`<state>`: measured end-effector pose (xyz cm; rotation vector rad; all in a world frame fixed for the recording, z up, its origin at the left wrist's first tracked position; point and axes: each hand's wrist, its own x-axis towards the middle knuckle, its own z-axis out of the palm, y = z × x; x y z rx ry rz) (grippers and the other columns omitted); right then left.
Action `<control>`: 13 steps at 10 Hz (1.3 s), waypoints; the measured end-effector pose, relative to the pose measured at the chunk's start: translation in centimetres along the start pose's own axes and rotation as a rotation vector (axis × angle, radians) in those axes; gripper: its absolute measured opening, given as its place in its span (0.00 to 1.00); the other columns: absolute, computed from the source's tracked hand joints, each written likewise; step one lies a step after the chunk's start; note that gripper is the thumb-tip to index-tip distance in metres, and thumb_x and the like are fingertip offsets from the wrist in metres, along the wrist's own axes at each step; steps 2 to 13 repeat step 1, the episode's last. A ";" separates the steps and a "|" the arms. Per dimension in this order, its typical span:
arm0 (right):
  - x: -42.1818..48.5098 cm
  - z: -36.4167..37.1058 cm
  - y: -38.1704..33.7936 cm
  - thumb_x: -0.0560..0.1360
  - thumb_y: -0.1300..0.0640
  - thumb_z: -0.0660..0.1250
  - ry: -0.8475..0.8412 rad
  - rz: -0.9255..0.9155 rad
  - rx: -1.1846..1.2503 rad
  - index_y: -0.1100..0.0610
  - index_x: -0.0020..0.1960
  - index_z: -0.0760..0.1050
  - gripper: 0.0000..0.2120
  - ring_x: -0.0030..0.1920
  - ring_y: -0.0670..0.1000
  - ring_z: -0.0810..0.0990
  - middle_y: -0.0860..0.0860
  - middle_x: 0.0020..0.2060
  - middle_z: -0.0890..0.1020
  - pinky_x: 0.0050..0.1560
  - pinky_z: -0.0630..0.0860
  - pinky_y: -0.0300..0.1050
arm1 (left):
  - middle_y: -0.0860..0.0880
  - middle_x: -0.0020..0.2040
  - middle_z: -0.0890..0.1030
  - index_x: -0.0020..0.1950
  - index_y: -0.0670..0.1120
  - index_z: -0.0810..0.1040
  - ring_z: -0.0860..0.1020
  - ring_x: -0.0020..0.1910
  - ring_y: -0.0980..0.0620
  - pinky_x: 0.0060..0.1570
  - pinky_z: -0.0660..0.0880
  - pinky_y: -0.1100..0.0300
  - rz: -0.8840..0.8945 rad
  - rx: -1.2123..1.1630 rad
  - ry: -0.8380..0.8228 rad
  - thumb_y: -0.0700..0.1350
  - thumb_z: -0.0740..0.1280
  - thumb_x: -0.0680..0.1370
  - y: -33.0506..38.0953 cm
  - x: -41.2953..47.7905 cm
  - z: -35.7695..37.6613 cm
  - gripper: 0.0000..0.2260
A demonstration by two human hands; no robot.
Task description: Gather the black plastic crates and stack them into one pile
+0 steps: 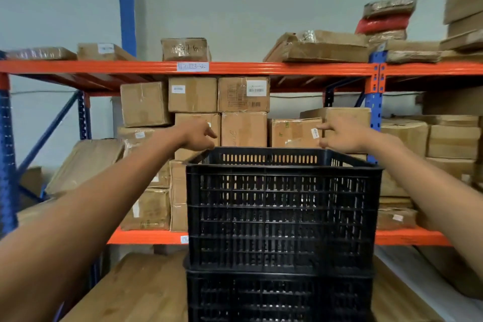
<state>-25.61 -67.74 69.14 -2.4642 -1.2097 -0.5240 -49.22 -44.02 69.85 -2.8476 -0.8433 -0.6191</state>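
Observation:
A black slatted plastic crate [282,212] sits on top of another black crate [279,298] straight in front of me, forming a tall stack. My left hand [197,136] hovers just above the top crate's far left corner, fingers loosely curled and apart, holding nothing. Over the far right corner my right hand [342,136] mirrors it, fingers apart and empty. Neither hand clearly touches the rim. The inside of the top crate looks empty as far as I can see.
Behind the stack stands an orange and blue rack [235,68] packed with cardboard boxes [244,128]. Flat brown cartons [136,293] lie low on the left, and more lie low on the right [402,303].

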 end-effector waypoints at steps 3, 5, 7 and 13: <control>-5.6 -0.6 -3.2 0.75 0.45 0.66 0.083 -0.076 -0.027 0.51 0.74 0.66 0.29 0.71 0.58 0.69 0.55 0.72 0.71 0.69 0.66 0.48 | 0.46 0.68 0.76 0.68 0.50 0.75 0.74 0.65 0.47 0.63 0.68 0.56 0.075 -0.053 0.088 0.50 0.66 0.75 0.3 -6.1 -1.1 0.20; -5.6 -0.6 -3.2 0.75 0.45 0.66 0.083 -0.076 -0.027 0.51 0.74 0.66 0.29 0.71 0.58 0.69 0.55 0.72 0.71 0.69 0.66 0.48 | 0.46 0.68 0.76 0.68 0.50 0.75 0.74 0.65 0.47 0.63 0.68 0.56 0.075 -0.053 0.088 0.50 0.66 0.75 0.3 -6.1 -1.1 0.20; -5.6 -0.6 -3.2 0.75 0.45 0.66 0.083 -0.076 -0.027 0.51 0.74 0.66 0.29 0.71 0.58 0.69 0.55 0.72 0.71 0.69 0.66 0.48 | 0.46 0.68 0.76 0.68 0.50 0.75 0.74 0.65 0.47 0.63 0.68 0.56 0.075 -0.053 0.088 0.50 0.66 0.75 0.3 -6.1 -1.1 0.20; -5.6 -0.6 -3.2 0.75 0.45 0.66 0.083 -0.076 -0.027 0.51 0.74 0.66 0.29 0.71 0.58 0.69 0.55 0.72 0.71 0.69 0.66 0.48 | 0.46 0.68 0.76 0.68 0.50 0.75 0.74 0.65 0.47 0.63 0.68 0.56 0.075 -0.053 0.088 0.50 0.66 0.75 0.3 -6.1 -1.1 0.20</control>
